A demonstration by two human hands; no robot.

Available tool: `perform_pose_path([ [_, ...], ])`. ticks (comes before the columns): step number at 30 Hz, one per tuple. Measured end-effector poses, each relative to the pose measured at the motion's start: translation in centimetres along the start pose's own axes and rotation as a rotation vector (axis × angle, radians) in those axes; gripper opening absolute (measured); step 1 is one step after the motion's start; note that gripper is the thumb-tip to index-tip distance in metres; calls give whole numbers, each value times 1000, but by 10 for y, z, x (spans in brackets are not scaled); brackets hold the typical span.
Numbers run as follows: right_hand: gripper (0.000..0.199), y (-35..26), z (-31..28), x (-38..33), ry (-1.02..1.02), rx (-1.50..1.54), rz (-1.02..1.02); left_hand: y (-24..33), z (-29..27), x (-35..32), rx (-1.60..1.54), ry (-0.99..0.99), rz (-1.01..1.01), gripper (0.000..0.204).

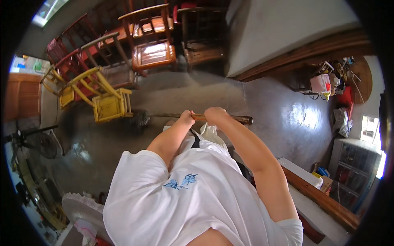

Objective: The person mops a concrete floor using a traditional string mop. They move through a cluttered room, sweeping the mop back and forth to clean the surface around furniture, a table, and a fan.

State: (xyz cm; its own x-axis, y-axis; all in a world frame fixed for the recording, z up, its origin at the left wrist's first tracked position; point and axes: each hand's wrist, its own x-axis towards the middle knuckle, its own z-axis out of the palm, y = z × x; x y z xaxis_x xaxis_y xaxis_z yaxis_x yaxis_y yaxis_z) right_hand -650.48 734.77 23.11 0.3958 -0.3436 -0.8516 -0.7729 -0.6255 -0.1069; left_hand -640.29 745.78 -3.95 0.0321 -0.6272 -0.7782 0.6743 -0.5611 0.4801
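Observation:
Across the front of my body runs a long mop handle (241,119), brown and wooden, with its thick end out to the right. My left hand (187,117) is closed around it near the middle. A little further right, my right hand (215,115) grips the same handle from above. The handle thins toward the left and leads to a dark grey, shaggy mop head (141,118) low at the floor. That head lies right beside a yellow wooden chair (110,107), and whether they touch I cannot tell.
Several wooden chairs (153,55) stand along the far wall. A standing fan (43,144) is at the left, and a round table with a lacy cover (84,207) at the lower left. A wall corner (242,74) juts in. A glass-front cabinet (356,164) stands right.

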Motion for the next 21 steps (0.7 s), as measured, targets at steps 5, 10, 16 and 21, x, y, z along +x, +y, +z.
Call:
perform_pose_path([
  [5,23,107,10,-36,-27,62,80,-28,110,35,-312,44,-185,13],
  [10,25,211,38,-57,21,158,142,-60,213,76,-331,98,-379,12],
  [16,25,314,34,-85,97,279,240,-81,324,136,-446,110,-469,10],
  [21,26,398,25,-74,83,323,275,-72,393,187,-269,14,-535,9],
])
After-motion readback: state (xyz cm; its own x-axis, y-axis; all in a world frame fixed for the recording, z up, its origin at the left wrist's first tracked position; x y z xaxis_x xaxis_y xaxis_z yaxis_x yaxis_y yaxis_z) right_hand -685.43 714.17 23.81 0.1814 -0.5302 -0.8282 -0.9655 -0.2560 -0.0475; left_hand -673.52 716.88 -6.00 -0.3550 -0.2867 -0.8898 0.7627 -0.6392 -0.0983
